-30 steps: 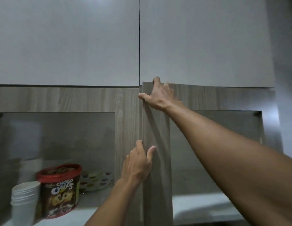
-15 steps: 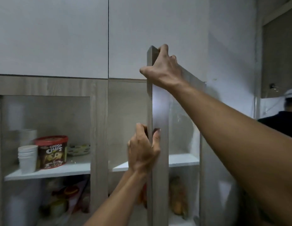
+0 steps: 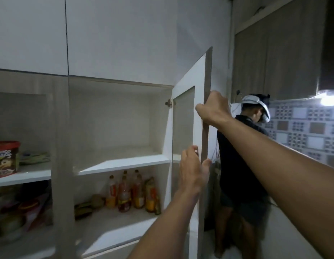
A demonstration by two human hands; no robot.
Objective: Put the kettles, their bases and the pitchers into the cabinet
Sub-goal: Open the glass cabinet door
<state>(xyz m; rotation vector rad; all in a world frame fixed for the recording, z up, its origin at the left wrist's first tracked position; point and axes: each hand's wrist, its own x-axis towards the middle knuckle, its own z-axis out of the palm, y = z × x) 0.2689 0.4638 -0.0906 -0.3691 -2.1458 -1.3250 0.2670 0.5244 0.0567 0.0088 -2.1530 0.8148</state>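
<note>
The wall cabinet's right door (image 3: pixel 188 128) stands swung wide open, its wood-grain edge facing me. My right hand (image 3: pixel 213 107) grips that edge high up. Lower down, my left hand (image 3: pixel 194 166) rests against the same edge with fingers spread loosely around it. Behind the door, the upper white shelf (image 3: pixel 123 164) of the open compartment is bare. No kettle, base or pitcher is in view.
Several bottles (image 3: pixel 132 193) stand on the lower shelf. Behind the left glass door sits a red-lidded cereal tub (image 3: pixel 5 157). A person in a dark shirt with a white headset (image 3: pixel 240 165) stands close behind the open door, by a tiled wall (image 3: pixel 308 128).
The right door has swung from nearly shut to wide open, both hands moving right with its edge. The view has turned right, revealing the inner shelves and the person.
</note>
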